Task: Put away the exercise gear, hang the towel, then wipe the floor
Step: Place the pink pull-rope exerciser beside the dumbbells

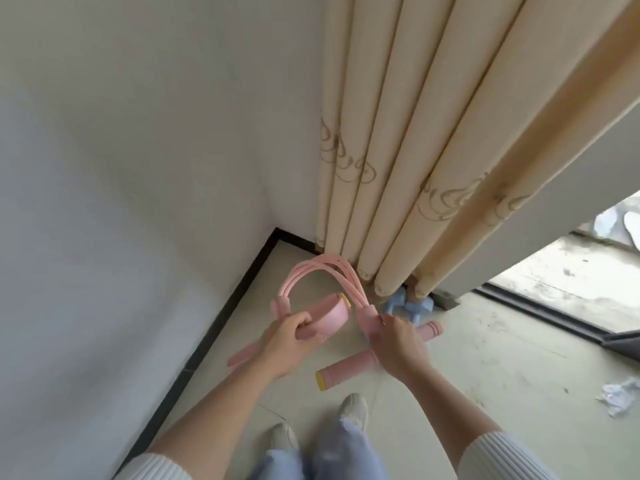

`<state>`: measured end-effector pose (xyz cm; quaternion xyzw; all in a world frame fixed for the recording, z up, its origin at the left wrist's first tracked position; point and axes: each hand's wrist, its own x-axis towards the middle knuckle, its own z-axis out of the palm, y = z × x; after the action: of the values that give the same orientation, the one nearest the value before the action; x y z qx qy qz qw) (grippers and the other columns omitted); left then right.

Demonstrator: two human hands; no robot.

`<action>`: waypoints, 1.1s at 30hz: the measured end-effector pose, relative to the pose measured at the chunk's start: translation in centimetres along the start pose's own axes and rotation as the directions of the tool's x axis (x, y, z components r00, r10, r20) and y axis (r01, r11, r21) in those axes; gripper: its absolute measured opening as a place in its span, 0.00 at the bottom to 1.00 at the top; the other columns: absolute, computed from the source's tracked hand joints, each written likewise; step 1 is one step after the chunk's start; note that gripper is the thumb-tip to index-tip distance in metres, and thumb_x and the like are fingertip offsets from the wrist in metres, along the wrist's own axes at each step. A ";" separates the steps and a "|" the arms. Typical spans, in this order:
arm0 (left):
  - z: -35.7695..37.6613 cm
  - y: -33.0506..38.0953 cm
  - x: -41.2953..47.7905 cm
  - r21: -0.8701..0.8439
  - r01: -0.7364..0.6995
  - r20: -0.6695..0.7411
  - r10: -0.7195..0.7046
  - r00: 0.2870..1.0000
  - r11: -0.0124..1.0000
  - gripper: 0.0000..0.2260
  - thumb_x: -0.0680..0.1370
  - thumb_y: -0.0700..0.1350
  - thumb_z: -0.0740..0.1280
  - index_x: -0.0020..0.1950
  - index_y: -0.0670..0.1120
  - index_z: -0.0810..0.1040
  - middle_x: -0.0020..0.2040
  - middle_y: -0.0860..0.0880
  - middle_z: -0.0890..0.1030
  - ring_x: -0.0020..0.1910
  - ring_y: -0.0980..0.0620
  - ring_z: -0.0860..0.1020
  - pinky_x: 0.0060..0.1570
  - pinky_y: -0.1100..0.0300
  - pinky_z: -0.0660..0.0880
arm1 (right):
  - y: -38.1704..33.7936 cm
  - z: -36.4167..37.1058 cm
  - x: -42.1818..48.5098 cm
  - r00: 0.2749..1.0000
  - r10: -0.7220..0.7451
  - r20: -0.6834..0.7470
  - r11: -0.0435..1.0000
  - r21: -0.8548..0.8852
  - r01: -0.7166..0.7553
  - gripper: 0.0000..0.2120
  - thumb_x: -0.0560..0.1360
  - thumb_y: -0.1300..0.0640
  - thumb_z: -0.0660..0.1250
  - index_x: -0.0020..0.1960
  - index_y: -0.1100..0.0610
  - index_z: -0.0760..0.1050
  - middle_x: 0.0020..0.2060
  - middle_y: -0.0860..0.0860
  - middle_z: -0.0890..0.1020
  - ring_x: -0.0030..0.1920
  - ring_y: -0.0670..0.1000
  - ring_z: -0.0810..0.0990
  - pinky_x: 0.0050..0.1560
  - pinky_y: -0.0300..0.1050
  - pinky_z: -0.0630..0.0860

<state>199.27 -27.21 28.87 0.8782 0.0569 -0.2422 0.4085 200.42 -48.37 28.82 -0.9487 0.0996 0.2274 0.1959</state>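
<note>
Both my forearms reach forward and down, bare below white ribbed sleeves, and draw close together at the hands. My left hand curls its fingers round one end of the pink puller. My right hand, just beside it, shows its back upward, fingers clamped over the puller's other end.

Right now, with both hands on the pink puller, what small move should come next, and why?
Probably set it down beside the dumbbells. The left hand grips the pedal, the right hand grips the handle, and the tubes arch toward the curtain, where the dumbbells sit, so that corner looks like the gear's spot.
</note>
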 end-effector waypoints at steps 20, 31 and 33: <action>17.9 -21.2 38.1 0.376 -0.479 0.221 0.425 0.878 0.793 0.08 0.78 0.52 0.65 0.41 0.51 0.71 0.42 0.53 0.74 0.42 0.52 0.75 0.45 0.54 0.73 | 9.4 26.7 30.0 0.985 0.059 -0.164 0.992 -0.104 -0.077 0.10 0.78 0.57 0.58 0.57 0.59 0.72 0.54 0.55 0.79 0.57 0.55 0.75 0.49 0.45 0.70; 24.7 -22.3 42.1 0.536 -0.617 0.443 0.430 0.786 0.576 0.02 0.79 0.42 0.62 0.48 0.46 0.74 0.43 0.52 0.69 0.48 0.45 0.76 0.38 0.57 0.68 | 12.4 28.7 31.7 0.986 0.079 -0.147 0.972 -0.208 -0.109 0.09 0.78 0.56 0.59 0.55 0.58 0.72 0.51 0.53 0.79 0.54 0.55 0.78 0.40 0.43 0.66; 25.3 -23.1 42.7 0.528 -0.618 0.471 0.405 0.784 0.582 0.07 0.77 0.37 0.62 0.52 0.47 0.76 0.48 0.50 0.73 0.52 0.46 0.76 0.43 0.53 0.74 | 12.3 29.2 31.8 0.989 0.059 -0.135 0.974 -0.210 -0.087 0.08 0.77 0.57 0.60 0.54 0.58 0.72 0.51 0.54 0.80 0.53 0.55 0.78 0.40 0.43 0.66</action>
<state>220.26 -35.04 -21.09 0.8933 -0.3534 -0.2461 0.1285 213.45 -50.50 -14.10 -0.9726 0.1217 0.1827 0.0768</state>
